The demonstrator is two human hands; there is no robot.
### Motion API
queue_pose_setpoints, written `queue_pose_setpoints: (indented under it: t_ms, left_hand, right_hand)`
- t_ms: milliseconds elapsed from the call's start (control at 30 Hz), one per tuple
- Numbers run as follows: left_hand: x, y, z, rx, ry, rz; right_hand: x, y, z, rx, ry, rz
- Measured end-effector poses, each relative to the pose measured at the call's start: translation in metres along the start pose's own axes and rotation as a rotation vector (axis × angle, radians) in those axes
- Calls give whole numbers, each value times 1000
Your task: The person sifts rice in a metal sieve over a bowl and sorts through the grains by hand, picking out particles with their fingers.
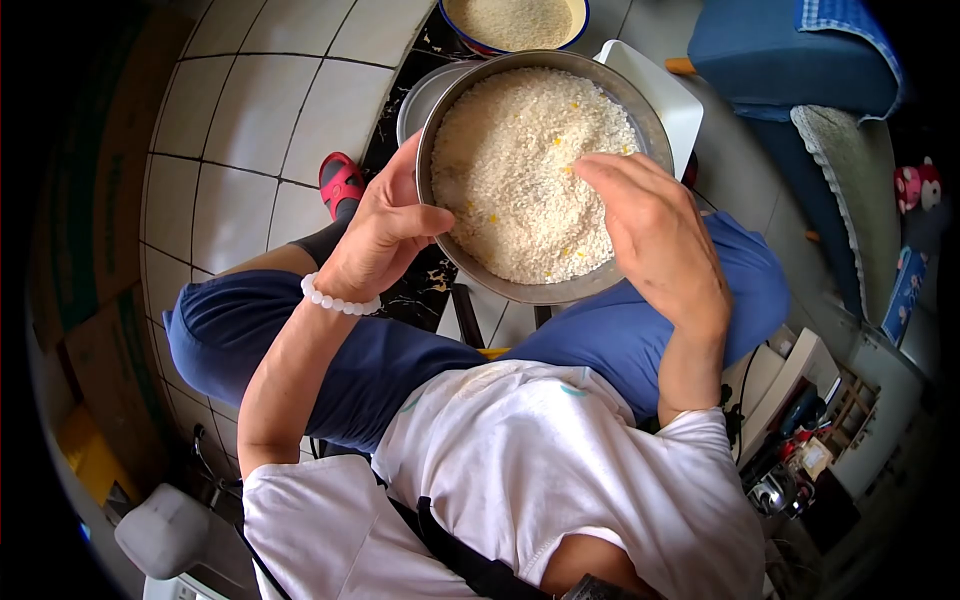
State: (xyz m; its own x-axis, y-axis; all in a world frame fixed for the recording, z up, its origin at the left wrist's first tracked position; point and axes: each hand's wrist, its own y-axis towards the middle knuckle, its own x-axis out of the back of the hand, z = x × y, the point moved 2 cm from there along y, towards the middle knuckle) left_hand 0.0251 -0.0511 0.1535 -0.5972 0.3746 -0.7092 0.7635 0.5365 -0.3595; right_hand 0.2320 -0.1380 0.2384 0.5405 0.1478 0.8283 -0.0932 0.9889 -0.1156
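Note:
A round metal pan full of white rice is held above my lap. Scattered through the rice are several small yellow bits. My left hand grips the pan's left side, thumb over the rim and fingers underneath. Over the right part of the rice, my right hand has its fingers drawn together, tips at the rice surface. Whatever lies between those fingertips is too small or hidden to make out.
Beyond the pan stands a blue-rimmed basin holding more rice. A white tray and a pale round lid or dish show partly behind the pan. A blue padded seat is at the right, cardboard boxes at the left.

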Motion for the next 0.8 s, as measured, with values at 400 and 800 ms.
queue_pose_setpoints:
  t_ms: [400, 800]
  left_hand:
    - [-2, 0, 2, 12, 33, 3]
    - [-9, -1, -1, 28, 56, 6]
  right_hand:
    - [-20, 10, -7, -6, -219, -218]
    - [-17, 1, 8, 136, 16, 42]
